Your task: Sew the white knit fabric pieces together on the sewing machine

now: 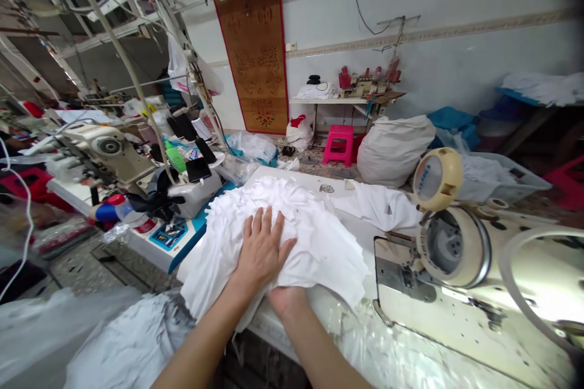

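A stack of white fabric pieces (pixel 314 249) lies fanned out on the pale sewing table (pixel 292 340), its gathered edges at the back. My left hand (pixel 264 246) rests flat on top of the stack with its fingers spread. Under the front edge of the fabric sits my right hand (pixel 288 301); its fingers are hidden beneath the cloth. To the right of both hands stands a cream sewing machine (pixel 460 249) with a metal plate. Another white cloth piece (pixel 374 202) lies behind the stack, toward the machine.
At left, a second sewing machine (pixel 109 149) stands by a blue-edged table (pixel 182 252) holding thread cones and small items. White cloth (pixel 132 340) is heaped low at front left. A pink stool (pixel 338 144) and a large white sack (pixel 395 149) are on the floor behind.
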Tool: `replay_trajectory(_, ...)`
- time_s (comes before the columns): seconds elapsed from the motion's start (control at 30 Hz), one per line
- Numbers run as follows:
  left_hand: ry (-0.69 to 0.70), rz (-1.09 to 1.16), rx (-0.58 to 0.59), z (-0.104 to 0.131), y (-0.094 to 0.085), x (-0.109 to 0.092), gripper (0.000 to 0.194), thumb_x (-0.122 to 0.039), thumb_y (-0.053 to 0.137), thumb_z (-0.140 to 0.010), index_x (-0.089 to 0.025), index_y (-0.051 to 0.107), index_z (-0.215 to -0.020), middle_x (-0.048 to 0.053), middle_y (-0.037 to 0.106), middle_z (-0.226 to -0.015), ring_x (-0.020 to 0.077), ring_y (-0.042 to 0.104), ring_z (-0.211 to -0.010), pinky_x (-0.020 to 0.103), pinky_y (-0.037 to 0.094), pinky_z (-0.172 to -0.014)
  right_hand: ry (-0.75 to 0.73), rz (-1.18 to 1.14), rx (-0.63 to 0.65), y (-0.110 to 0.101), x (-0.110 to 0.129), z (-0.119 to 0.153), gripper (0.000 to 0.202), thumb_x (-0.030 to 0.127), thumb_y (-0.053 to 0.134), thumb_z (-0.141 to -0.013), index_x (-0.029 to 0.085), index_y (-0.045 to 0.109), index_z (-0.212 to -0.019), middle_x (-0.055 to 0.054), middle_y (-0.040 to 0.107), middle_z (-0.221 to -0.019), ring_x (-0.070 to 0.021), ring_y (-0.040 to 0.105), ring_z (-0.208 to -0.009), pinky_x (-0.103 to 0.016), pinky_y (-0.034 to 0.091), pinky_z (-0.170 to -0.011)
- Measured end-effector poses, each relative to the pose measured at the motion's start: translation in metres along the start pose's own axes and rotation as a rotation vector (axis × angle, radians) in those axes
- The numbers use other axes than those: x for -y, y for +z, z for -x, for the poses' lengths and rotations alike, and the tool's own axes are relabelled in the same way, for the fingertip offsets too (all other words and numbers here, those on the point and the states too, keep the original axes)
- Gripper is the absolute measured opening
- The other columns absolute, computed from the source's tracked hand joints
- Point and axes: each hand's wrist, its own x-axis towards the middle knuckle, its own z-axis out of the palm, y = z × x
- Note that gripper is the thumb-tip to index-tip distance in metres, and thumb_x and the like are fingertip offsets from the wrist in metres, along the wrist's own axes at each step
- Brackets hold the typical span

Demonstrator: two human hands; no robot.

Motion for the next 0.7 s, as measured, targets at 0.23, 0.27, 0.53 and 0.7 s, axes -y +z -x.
replay_trajectory(0.23,0.128,-0.467,0.151,-0.034,-0.002,0.03,0.062,-0.06,0.046,-0.104,-0.022,0.052,-0.152,0.016,0.043,-0.164,0.0399,0.033,-0.154,0.06,0.029,-0.123,0.479,-0.581,-0.197,-0.009,0.013,0.013,0.042,0.046,0.043,-0.1,0.028,0.073,-0.123,-0.004,0.064,-0.148,-0.0217,0.057,-0.139,-0.043,0.046,-0.116)
replay_trajectory(0.27,0.132,-0.493,0.142,-0.037,-0.002,0.036,0.062,-0.06,0.046,-0.104,-0.022,0.052,-0.152,0.016,0.043,-0.163,0.0397,0.033,-0.154,0.06,0.029,-0.123,0.537,-0.556,-0.202,-0.014,0.012,0.023,0.04,0.046,0.047,-0.099,0.025,0.075,-0.116,-0.007,0.066,-0.145,-0.0221,0.059,-0.137,-0.042,0.045,-0.117)
replay_trajectory(0.53,0.18,-0.416,0.079,-0.047,-0.011,0.051,0.061,-0.052,0.048,-0.106,-0.019,0.043,-0.157,0.019,0.043,-0.163,0.0365,0.036,-0.154,0.058,0.039,-0.121,0.208,0.411,0.12,-0.075,0.041,0.099,0.05,0.054,0.071,-0.092,0.021,0.074,-0.13,-0.017,0.073,-0.129,-0.0316,0.071,-0.119,-0.044,0.058,-0.101)
replay_trajectory(0.7,0.679,-0.305,-0.117,-0.005,-0.022,0.017,0.039,-0.018,0.055,-0.101,-0.016,0.058,-0.14,0.016,0.061,-0.147,0.0324,0.042,-0.152,0.057,0.035,-0.126,-0.31,0.906,0.172,-0.094,0.069,0.07,0.031,0.027,0.065,-0.095,0.027,0.076,-0.123,-0.012,0.074,-0.127,-0.0253,0.073,-0.111,-0.03,0.064,-0.084)
